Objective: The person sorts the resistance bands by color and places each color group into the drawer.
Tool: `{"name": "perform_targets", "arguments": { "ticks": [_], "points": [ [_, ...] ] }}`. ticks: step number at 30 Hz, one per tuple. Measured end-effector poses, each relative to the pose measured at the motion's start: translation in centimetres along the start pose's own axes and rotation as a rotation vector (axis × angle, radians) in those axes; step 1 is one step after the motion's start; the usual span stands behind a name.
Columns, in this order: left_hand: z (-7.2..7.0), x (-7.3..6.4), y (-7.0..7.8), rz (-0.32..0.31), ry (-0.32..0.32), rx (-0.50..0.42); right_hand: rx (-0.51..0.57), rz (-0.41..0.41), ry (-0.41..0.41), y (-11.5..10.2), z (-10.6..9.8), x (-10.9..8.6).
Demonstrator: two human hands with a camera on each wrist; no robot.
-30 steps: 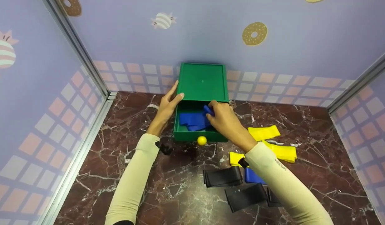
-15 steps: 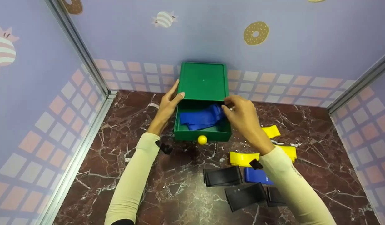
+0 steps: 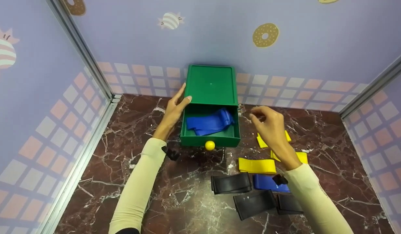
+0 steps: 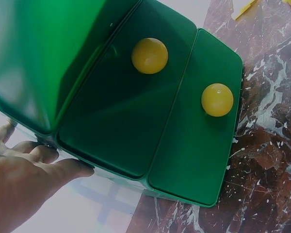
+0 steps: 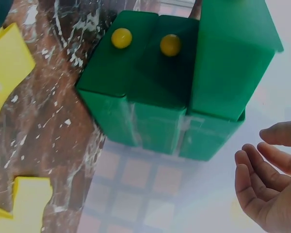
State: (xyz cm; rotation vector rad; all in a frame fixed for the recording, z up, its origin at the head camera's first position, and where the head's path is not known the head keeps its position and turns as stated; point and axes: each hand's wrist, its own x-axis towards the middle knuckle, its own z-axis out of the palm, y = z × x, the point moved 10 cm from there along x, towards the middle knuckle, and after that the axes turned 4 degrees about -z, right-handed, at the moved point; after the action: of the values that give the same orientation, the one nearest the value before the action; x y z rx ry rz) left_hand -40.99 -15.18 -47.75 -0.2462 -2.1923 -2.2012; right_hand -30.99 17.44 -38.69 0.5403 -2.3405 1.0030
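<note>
Only the head view shows folded flat blue bands [image 3: 208, 123] in the top drawer [image 3: 193, 141] of the green plastic cabinet [image 3: 210, 85], only wrist views its lower drawers [image 4: 194, 145], straight-fingered left hand [image 3: 173, 112] touching its side, empty right hand [image 3: 272, 126] loosely curved beside it.

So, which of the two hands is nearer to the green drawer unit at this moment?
The left hand: it touches the green drawer unit at its left side, while the right hand is apart from it, off to the right of the open drawer.
</note>
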Motion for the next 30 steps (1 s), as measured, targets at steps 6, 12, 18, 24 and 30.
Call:
{"name": "perform_targets", "arguments": {
  "ticks": [6, 12, 18, 24, 30],
  "points": [
    [0.1, -0.1, -0.1, 0.005, -0.009, 0.000, 0.001, 0.087, 0.017, 2.8, -1.4, -1.5],
    [0.1, -0.1, 0.0, 0.000, -0.010, -0.014, 0.006, 0.141, 0.042, 5.2, -2.3, -3.3],
    [0.1, 0.1, 0.0, 0.007, -0.004, -0.008, -0.019, 0.185, 0.044, 7.3, -2.6, -5.6],
    [0.1, 0.1, 0.0, 0.001, 0.004, 0.001, -0.033, 0.239, 0.022, 9.0, -2.3, -8.0],
    [0.0, 0.1, 0.0, 0.006, 0.011, 0.008, -0.041, 0.288, -0.028, 10.1, -1.7, -10.2]
  ]
}}
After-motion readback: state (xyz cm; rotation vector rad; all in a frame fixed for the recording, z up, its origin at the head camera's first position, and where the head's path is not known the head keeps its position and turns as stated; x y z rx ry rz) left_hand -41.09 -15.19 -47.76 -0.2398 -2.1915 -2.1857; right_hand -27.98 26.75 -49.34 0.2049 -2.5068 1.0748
